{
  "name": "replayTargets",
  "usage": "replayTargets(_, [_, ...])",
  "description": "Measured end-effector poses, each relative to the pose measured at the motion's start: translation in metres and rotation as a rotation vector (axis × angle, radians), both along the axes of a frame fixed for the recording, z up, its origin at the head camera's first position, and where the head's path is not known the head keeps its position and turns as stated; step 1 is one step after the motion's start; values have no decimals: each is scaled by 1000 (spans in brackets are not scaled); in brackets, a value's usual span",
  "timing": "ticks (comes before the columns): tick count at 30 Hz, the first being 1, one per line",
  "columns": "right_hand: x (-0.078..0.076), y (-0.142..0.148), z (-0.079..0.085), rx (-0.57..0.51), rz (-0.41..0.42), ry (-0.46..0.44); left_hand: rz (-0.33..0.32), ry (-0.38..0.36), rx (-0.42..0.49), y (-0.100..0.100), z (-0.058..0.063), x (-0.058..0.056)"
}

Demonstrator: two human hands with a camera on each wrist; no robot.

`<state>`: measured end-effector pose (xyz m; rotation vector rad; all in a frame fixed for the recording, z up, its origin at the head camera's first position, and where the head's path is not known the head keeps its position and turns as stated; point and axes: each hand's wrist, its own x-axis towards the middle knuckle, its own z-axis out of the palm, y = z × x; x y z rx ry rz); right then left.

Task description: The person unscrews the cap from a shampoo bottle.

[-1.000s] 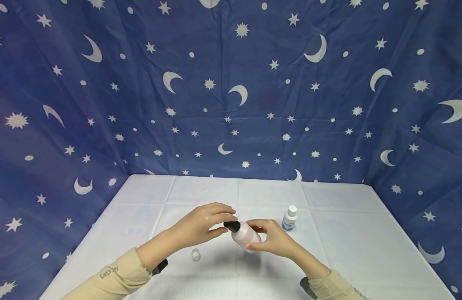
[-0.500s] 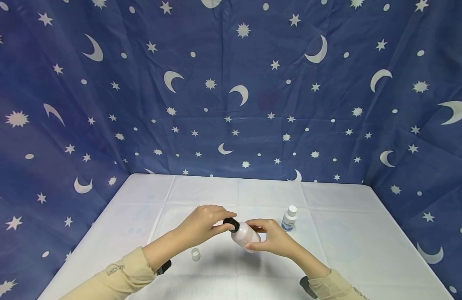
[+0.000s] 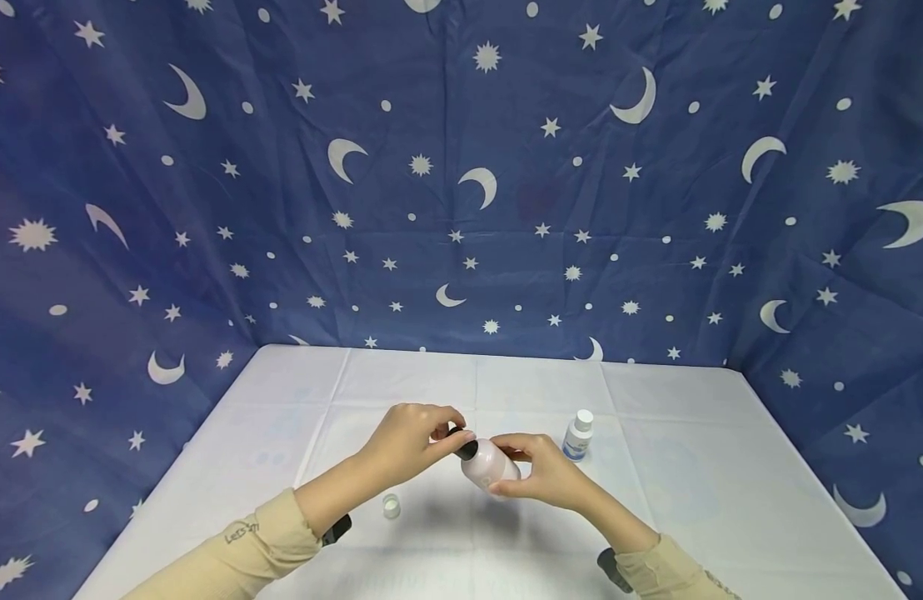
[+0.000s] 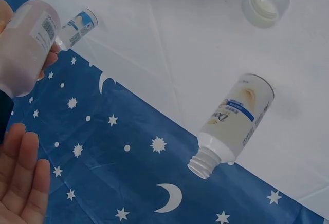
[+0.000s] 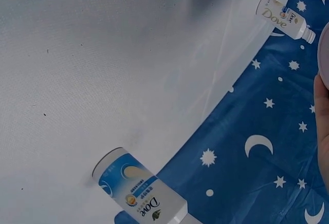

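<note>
My right hand point(image 3: 544, 473) holds a pale pink bottle point(image 3: 486, 464) round its body, tilted with its black cap point(image 3: 471, 451) toward the left. My left hand point(image 3: 409, 443) pinches that cap between thumb and forefinger. In the left wrist view the other fingers point(image 4: 28, 175) stand out, away from the pink bottle point(image 4: 31, 49). Also there, a white Dove bottle point(image 4: 236, 116) stands with its threaded neck bare; in the head view the left hand and forearm hide it. In the right wrist view, only the pink bottle's edge and part of the hand show.
A white-capped bottle with a blue label point(image 3: 577, 436) stands behind my right hand on the white-covered table point(image 3: 694, 483). A small clear round cap point(image 3: 391, 506) lies near my left forearm. Blue star-and-moon cloth point(image 3: 461, 250) hangs beyond the table's back and sides.
My left hand, earlier with its fingers spread beside the black cap, has taken hold of it, its fingers curling further. My right hand and the pink bottle have hardly moved.
</note>
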<state>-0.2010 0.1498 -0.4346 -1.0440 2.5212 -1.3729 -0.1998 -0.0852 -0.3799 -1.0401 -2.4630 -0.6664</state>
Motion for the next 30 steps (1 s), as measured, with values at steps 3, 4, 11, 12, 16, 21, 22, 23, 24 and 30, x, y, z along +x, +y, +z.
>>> replayTargets(3, [0,0,0,2,-3,-2,3,9,-17,-2,2,0])
replayTargets(4, [0,0,0,2,-4,-4,3,13,-20,-3,3,0])
replayTargets(11, [-1,2,0,3,-20,7,-108,68,-103,-15,9,-1])
replayTargets(12, [-2,2,0,3,-22,8,-129,80,-123,-16,10,-1])
replayTargets(16, [-3,3,0,4,-26,8,-177,152,-167,-17,11,-1])
replayTargets(21, [-3,3,-1,1,-29,7,-222,224,-193,-16,10,-4])
replayTargets(22, [-3,3,-1,0,-28,5,-235,225,-196,-16,10,-6])
replayTargets(23, [-3,3,-1,1,-27,3,-249,219,-199,-16,10,-7])
replayTargets(24, [-3,3,-1,3,-25,2,-262,211,-200,-16,10,-8])
replayTargets(30, [-3,3,0,13,-18,-5,-282,110,-198,-17,12,-8])
